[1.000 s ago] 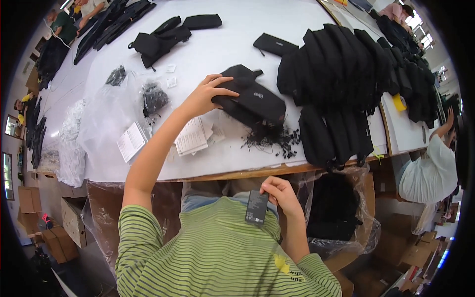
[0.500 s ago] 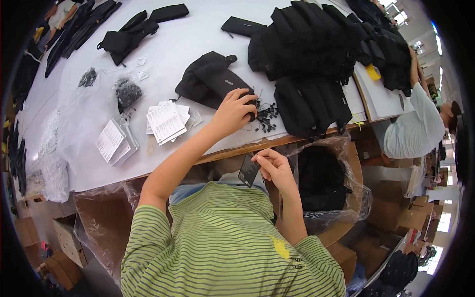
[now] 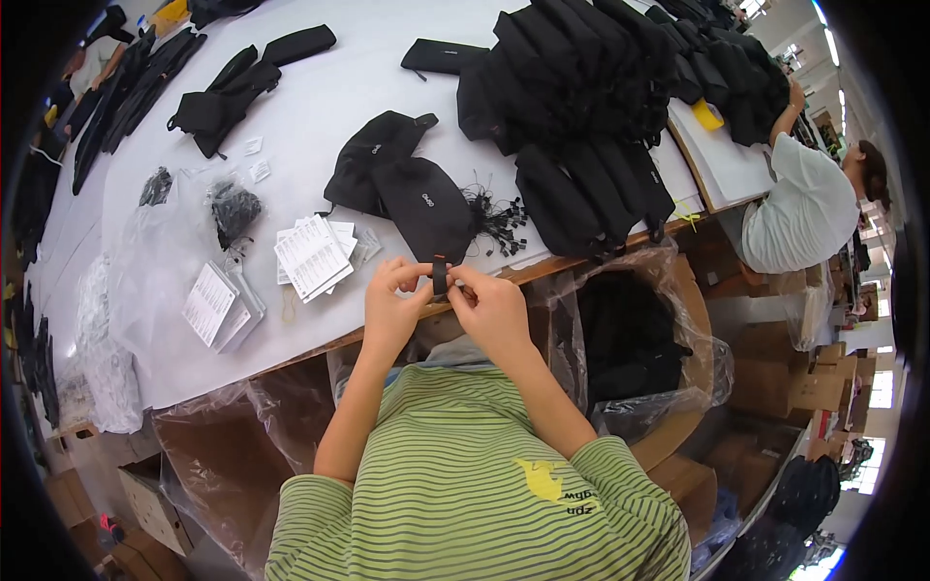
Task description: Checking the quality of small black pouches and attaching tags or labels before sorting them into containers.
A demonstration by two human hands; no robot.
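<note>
Left hand and right hand are pinching a small black strap at the near end of the black pouch.
Pouch is lying on the white table; can't tell if strap is joining it. Narrow strap could be slipping from fingertips; tangled thin cords right beside pouch could be snagging if it shifts. Pouch is looking matte, soft, round-cornered; flat rectangular cards are sitting left of it.
</note>
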